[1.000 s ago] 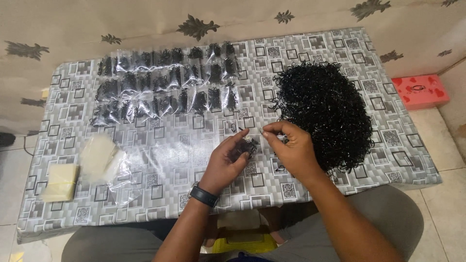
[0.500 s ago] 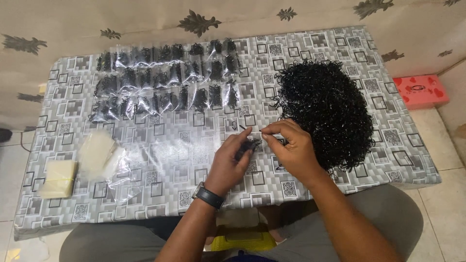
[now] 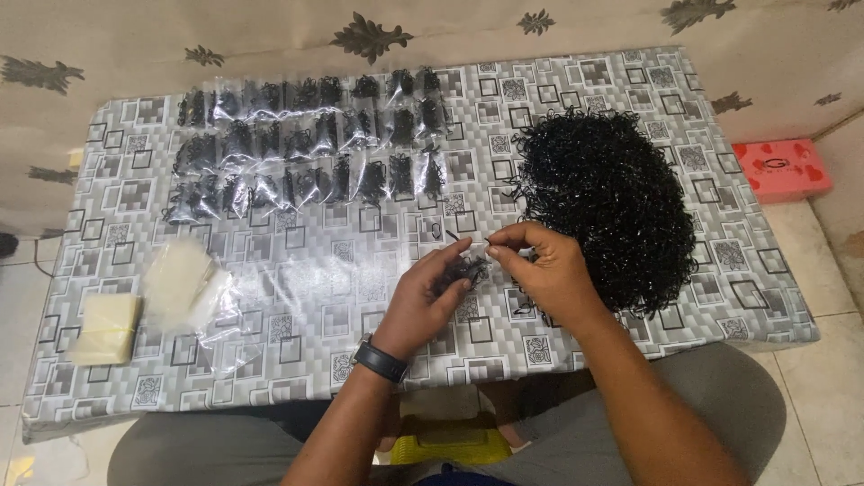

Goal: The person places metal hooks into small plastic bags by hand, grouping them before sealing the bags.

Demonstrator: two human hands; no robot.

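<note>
Left hand (image 3: 430, 292): cupped around a small bunch of black elastic bands (image 3: 463, 270) at table centre. Right hand (image 3: 544, 270): pinching one band from that bunch, fingertips meeting. Done: three rows of filled clear packets (image 3: 306, 144) beyond. Left: large loose band heap (image 3: 612, 198) just right of hands; empty bags (image 3: 180, 283) at left.

Over a table (image 3: 297, 297) covered in a grey patterned cloth, the left hand (image 3: 432, 297) cups a small bunch of black elastic bands (image 3: 463, 270) while the right hand (image 3: 549, 274) pinches a single band (image 3: 479, 240) between its fingertips just above them. A big heap of loose black bands (image 3: 612, 202) lies just beyond the right hand, and three rows of filled clear bags (image 3: 306, 139) run along the far side of the table. Near the left edge sit a pile of empty clear bags (image 3: 184, 283) and a pale yellowish stack (image 3: 106, 328), and a red box (image 3: 781, 168) lies on the floor to the right.
</note>
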